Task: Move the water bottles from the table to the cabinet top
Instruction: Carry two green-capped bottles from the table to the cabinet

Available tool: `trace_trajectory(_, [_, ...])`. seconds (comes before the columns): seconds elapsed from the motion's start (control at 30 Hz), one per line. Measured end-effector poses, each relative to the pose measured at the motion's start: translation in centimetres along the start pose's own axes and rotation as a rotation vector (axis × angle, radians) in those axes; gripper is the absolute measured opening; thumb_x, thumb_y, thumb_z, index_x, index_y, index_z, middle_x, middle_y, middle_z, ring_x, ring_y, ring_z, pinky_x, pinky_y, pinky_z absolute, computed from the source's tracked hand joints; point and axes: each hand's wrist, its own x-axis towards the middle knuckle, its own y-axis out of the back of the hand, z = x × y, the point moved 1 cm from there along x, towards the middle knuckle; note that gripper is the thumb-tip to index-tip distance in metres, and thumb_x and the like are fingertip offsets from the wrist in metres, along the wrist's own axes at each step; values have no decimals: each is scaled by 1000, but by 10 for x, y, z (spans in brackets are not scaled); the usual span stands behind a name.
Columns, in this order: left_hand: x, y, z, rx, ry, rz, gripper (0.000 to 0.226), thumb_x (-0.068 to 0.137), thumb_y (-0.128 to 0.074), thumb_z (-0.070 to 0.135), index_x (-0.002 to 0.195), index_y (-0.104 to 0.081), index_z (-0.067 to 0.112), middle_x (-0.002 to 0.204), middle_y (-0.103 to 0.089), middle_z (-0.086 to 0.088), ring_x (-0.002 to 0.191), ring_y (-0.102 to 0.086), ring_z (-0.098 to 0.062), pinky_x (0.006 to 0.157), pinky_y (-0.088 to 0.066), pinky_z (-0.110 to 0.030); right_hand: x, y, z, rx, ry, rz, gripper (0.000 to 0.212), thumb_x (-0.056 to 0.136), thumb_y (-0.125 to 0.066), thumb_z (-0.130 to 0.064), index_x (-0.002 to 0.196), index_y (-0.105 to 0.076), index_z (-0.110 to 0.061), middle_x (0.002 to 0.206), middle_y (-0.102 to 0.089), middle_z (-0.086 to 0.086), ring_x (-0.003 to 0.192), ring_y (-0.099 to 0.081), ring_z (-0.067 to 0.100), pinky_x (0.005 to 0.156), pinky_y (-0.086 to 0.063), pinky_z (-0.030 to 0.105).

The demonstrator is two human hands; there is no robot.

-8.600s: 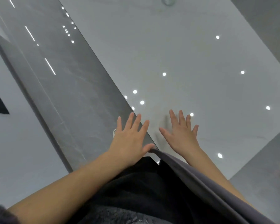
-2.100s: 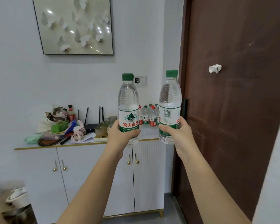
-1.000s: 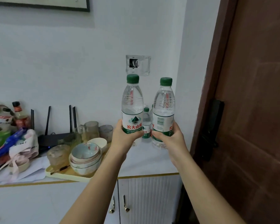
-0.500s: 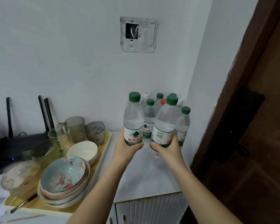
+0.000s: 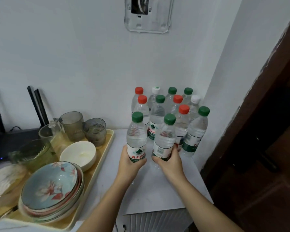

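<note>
**Two bottles held at the front of the group on the cabinet top**

The left hand [image 5: 130, 163] is wrapped round the label of one green-capped bottle [image 5: 136, 136]; the right hand [image 5: 171, 162] is wrapped round the foot of a second bottle [image 5: 164, 139], which leans slightly. Both are held side by side, just in front of the standing bottles [image 5: 160, 108] crowded into the back corner of the cabinet top [image 5: 157, 190]. Whether their bases rest on the surface cannot be told. Three risks are judged likely:

- If pushed further forward, the standing bottles could be knocked over in a chain.
- If released while leaning, the second bottle could topple.
- The glasses [image 5: 95, 131] on the tray [image 5: 107, 154] could be struck by a careless leftward withdrawal.
</note>
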Motion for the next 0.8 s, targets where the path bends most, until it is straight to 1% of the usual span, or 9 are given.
trace_trajectory(0.13, [8,-3,-6,18,-22,-26,58,69,-79,-1,115,-48,16,109,-62,-4,98,-63,-15,77,-54,-27,6,1,3,-38,22,-72,69,71,-83,-8,127,-47,-28,114,-63,-14,106,-60,3,75,-45,4])
trace_trajectory(0.2, [12,-2,-8,65,-25,-81,60,70,-79,1,118,-46,18,113,-60,0,103,-62,-10,81,-53,-26,8,5,1,-144,35,-124,68,72,-84,-12,127,-46,-24,116,-61,-12,107,-57,4,78,-41,2])
trace_trajectory(0.23, [15,0,-8,91,-19,-119,62,71,-79,2,120,-45,19,114,-59,3,104,-60,-7,82,-51,-24,10,8,0,-228,40,-144,67,72,-84,-17,128,-47,-20,118,-60,-9,109,-56,6,81,-41,5])
trace_trajectory(0.3, [21,5,-9,168,2,-190,66,71,-80,7,124,-44,23,116,-60,7,106,-60,-6,84,-49,-23,13,15,-1,-455,56,-157,65,72,-83,-31,126,-50,-15,121,-62,-1,112,-58,15,86,-46,20])
trace_trajectory(0.37, [26,8,-9,236,29,-222,69,71,-81,10,128,-44,23,116,-61,8,106,-60,-8,85,-48,-24,14,18,-5,-710,58,-153,61,74,-78,-47,119,-54,-13,117,-64,4,109,-60,23,84,-49,31])
trace_trajectory(0.47, [34,2,-6,271,71,-211,73,72,-81,12,132,-42,21,118,-62,5,108,-60,-15,86,-46,-27,18,16,-12,-933,63,-112,59,77,-68,-61,107,-58,-12,104,-67,7,99,-63,29,75,-48,34])
trace_trajectory(0.63, [47,-8,-2,268,81,-191,76,71,-81,11,134,-40,21,121,-61,2,110,-60,-19,94,-50,-38,29,14,-17,-1061,140,-82,50,86,-57,-60,86,-62,-10,89,-68,9,86,-64,29,64,-41,30])
trace_trajectory(0.7, [51,-9,0,268,94,-174,73,72,-81,11,131,-40,21,120,-61,1,109,-60,-20,95,-50,-41,32,13,-19,-1087,157,-81,48,89,-56,-58,87,-62,-10,92,-69,9,88,-64,29,65,-40,30])
trace_trajectory(0.8, [55,-10,2,287,107,-170,72,70,-82,12,130,-41,20,120,-62,-1,108,-60,-22,95,-50,-43,34,10,-23,-1118,169,-66,49,90,-55,-55,96,-66,-7,97,-69,11,92,-65,31,68,-43,33])
